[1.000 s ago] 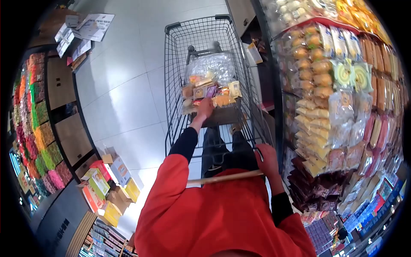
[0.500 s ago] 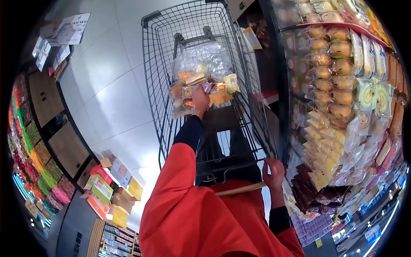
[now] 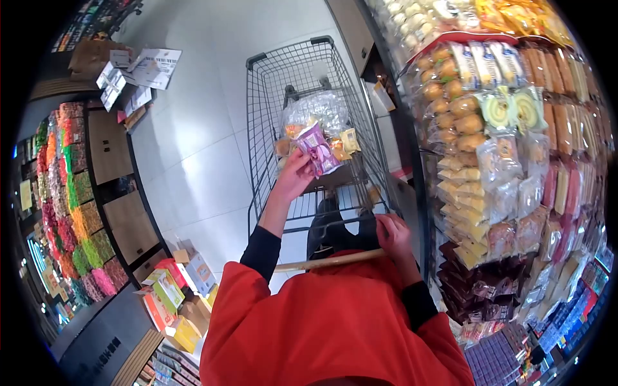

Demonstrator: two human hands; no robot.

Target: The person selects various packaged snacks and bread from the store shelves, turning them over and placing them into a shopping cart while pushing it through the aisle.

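My left hand is closed on the edge of a purple snack packet, raised above the shopping cart's load. Below the packet, inside the grey wire shopping cart, lie a clear plastic bag and several wrapped snacks, among them a pale yellow packet. The purple packet covers some of these. At the cart's near right edge, my right hand has its fingers curled against the rim. A wood-coloured bar crosses in front of my red top, beside the right wrist.
Shelves of packaged bread and cakes rise close along the right. To the left are bins of colourful wrapped goods, opened cartons and paper signs. Pale floor tiles run beside the cart.
My left hand has lifted the purple packet out of the pile toward me. The view has shifted, so the cart appears further right. The right hand stays at the cart's near edge.
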